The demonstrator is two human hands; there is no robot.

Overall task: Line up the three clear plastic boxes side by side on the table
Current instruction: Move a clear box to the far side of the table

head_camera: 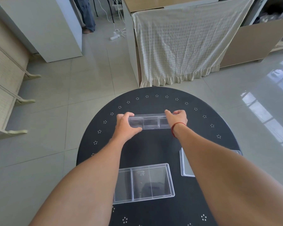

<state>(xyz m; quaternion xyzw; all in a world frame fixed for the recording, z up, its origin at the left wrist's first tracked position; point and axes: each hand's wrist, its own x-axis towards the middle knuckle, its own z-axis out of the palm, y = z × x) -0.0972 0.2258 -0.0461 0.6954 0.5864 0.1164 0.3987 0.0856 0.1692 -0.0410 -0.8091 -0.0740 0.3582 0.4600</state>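
A long clear plastic box point(151, 122) with three compartments sits far out on the round black table point(153, 144). My left hand point(126, 123) grips its left end and my right hand point(177, 118) grips its right end. A second clear box point(147, 181), also divided in three, lies flat near me at the table's middle. The third clear box point(185, 165) rests at the right, mostly hidden under my right forearm.
The black table has small white flower marks around its rim. Tiled floor surrounds it. A cream cloth point(183, 46) drapes over furniture beyond the table. A white cabinet point(44, 26) stands at the back left, with a person's legs point(87, 15) and a power strip point(115, 36) behind.
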